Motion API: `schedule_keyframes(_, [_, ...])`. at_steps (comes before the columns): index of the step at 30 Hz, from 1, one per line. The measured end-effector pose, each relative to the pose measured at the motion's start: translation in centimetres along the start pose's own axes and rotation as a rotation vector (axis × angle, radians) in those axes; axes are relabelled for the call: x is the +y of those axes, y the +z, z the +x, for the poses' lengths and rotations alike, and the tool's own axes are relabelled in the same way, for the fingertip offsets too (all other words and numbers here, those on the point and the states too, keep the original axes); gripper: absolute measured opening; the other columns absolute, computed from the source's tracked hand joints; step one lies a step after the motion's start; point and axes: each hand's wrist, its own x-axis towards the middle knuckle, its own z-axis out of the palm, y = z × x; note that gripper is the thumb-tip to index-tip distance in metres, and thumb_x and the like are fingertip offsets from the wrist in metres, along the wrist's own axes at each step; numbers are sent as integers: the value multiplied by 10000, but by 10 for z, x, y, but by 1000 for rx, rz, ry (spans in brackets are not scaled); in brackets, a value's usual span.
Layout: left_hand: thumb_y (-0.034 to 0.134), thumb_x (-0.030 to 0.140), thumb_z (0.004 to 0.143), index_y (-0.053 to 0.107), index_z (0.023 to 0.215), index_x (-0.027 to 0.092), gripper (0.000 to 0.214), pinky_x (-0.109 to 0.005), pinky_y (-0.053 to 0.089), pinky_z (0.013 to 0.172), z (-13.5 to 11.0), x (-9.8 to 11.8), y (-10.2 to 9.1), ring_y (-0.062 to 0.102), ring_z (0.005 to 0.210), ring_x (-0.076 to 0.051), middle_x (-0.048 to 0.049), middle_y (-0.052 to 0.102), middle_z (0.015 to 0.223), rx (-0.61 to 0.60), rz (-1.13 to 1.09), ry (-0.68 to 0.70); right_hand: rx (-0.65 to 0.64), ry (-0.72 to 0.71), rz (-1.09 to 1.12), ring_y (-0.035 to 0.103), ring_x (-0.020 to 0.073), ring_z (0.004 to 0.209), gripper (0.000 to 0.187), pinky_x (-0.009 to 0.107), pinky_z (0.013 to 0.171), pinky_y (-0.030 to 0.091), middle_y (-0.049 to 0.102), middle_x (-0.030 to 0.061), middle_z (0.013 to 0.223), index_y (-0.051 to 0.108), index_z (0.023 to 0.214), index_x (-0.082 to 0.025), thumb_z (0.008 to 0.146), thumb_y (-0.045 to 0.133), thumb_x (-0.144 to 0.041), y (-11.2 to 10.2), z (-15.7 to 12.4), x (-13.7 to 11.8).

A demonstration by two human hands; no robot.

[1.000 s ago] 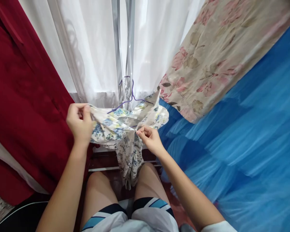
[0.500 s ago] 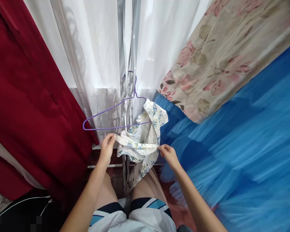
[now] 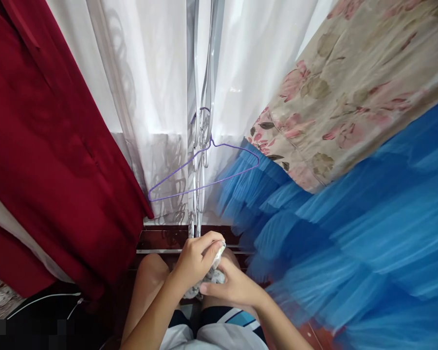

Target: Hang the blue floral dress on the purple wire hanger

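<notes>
A white garment with a blue and yellow floral print [image 3: 216,276] is bunched up low in front of me, above my lap. Most of it is covered by my fingers, so its exact kind is unclear. My left hand [image 3: 200,257] is closed over its upper part, the thumb pressed against the cloth. From the other side my right hand [image 3: 237,286] curls around the lower folds. Beyond my hands a bare purple hanger [image 3: 175,171] hangs tilted on a white metal stand [image 3: 198,97].
Dark red cloth [image 3: 58,160] hangs on the left, and a white curtain [image 3: 156,73] is behind the stand. At the right are a beige floral cloth [image 3: 350,87] and a layered blue tulle skirt [image 3: 336,228]. A black item with white cords [image 3: 40,299] lies at lower left.
The floral garment has come off the purple hanger. Both hands have drawn it down towards my lap and closer together, bunching it. The hanger has swung slightly right.
</notes>
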Motion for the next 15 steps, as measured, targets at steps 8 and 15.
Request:
schedule_keyframes(8, [534, 495, 928, 619, 976, 185, 325, -229, 389, 566, -43, -23, -17, 531, 633, -140, -6, 603, 724, -72, -200, -270, 81, -29, -67, 493, 148, 667, 347, 250, 611, 415, 602, 13, 733, 646, 807, -145, 959, 520, -430, -1, 11, -17])
schedule_keyframes(15, [583, 436, 902, 621, 735, 197, 293, -330, 431, 783, -57, -41, -56, 547, 773, -202, -31, 613, 725, -133, 389, -71, 188, -138, -133, 486, 153, 586, 324, 258, 535, 400, 568, 26, 651, 652, 771, -157, 938, 551, -415, -43, -6, -43])
